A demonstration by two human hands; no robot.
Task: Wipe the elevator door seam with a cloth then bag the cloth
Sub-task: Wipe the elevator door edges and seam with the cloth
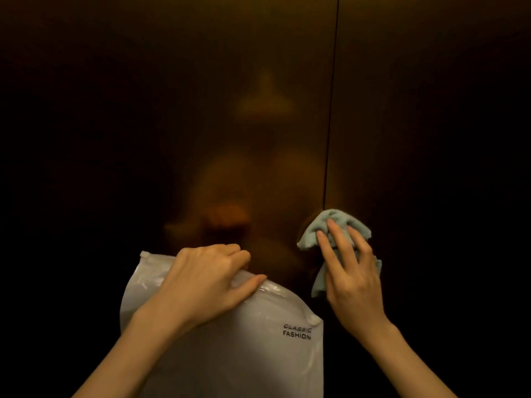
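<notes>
Right grip (349, 271) presses the cloth (333, 225) flat-fingered on the door seam (330, 124), wiping apparently underway, while left grip (207, 277) clutches the bag (230, 340), so bagging remains.

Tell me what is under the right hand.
A light blue cloth, pressed against the door at the seam by the right hand. The seam beneath the cloth is covered.

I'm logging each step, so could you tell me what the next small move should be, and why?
Probably slide the right hand upward along the dark vertical door seam: its straight fingers press the pale blue-green cloth at the seam's lower stretch, while the left hand grips the frosted white plastic bag.
</notes>
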